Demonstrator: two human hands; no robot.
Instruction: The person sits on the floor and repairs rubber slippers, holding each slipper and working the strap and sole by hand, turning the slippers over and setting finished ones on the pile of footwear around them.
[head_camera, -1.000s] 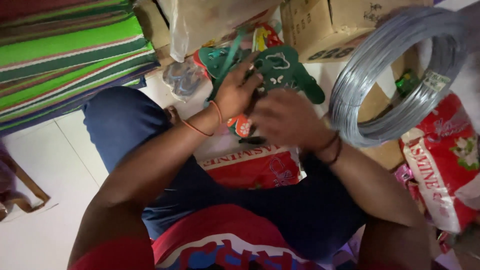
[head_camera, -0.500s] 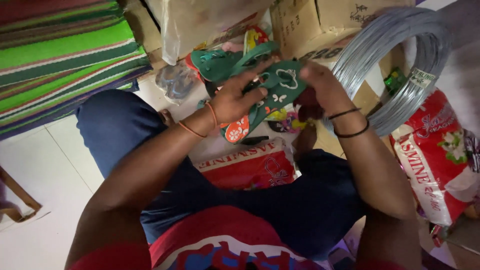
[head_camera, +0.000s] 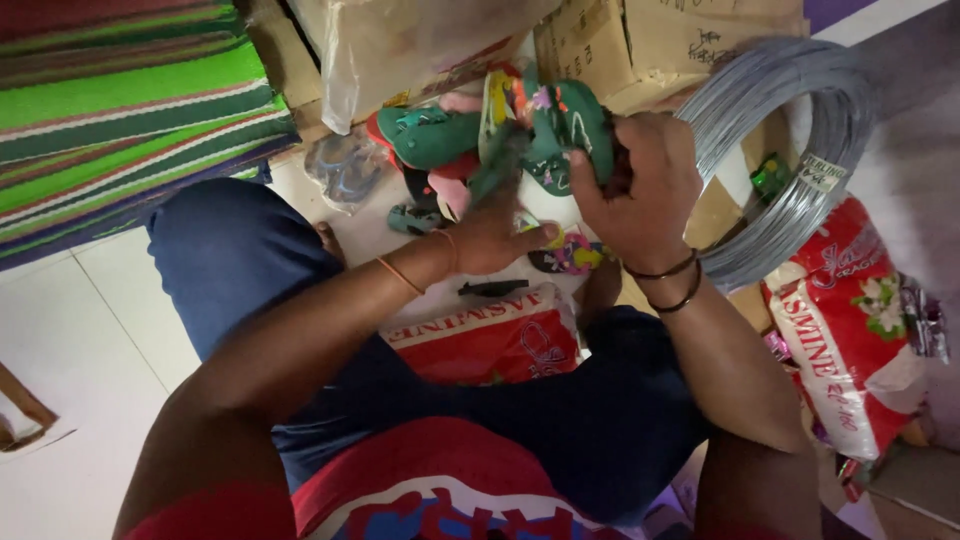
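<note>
Floor: pale tiles (head_camera: 90, 330) fill the lower left, and the person sits on them with knees apart, in dark blue trousers.
Folded mats: a stack of green striped mats (head_camera: 130, 110) lies at the upper left, just beside the left knee.
Cardboard boxes: brown cartons (head_camera: 690, 40) stand along the top edge, and a clear plastic bag (head_camera: 400, 50) hangs in front of them.
Wire coil: a big ring of grey wire (head_camera: 800, 170) leans against the cartons at the right, just behind the right wrist.
Sacks: one red and white sack (head_camera: 850, 320) stands at the right under the coil; another red and white sack (head_camera: 490, 335) lies flat between the knees.
Sandals: a bunch of small green sandals (head_camera: 500, 135) with pink and red parts is held up in front of the cartons, above the flat sack.
Right hand: the right hand (head_camera: 635, 190) clamps the right end of the bunch, fingers curled tight round a green sole and thumb pressed on it; two dark bangles ring the wrist.
Left hand: the left hand (head_camera: 495, 235) sits under the bunch, fingers reaching up among the straps; how tightly they close is hidden.
Loose pieces: a flowered sandal (head_camera: 570, 255) lies on the floor below the hands, and a small black object (head_camera: 492, 289) rests on the flat sack.
</note>
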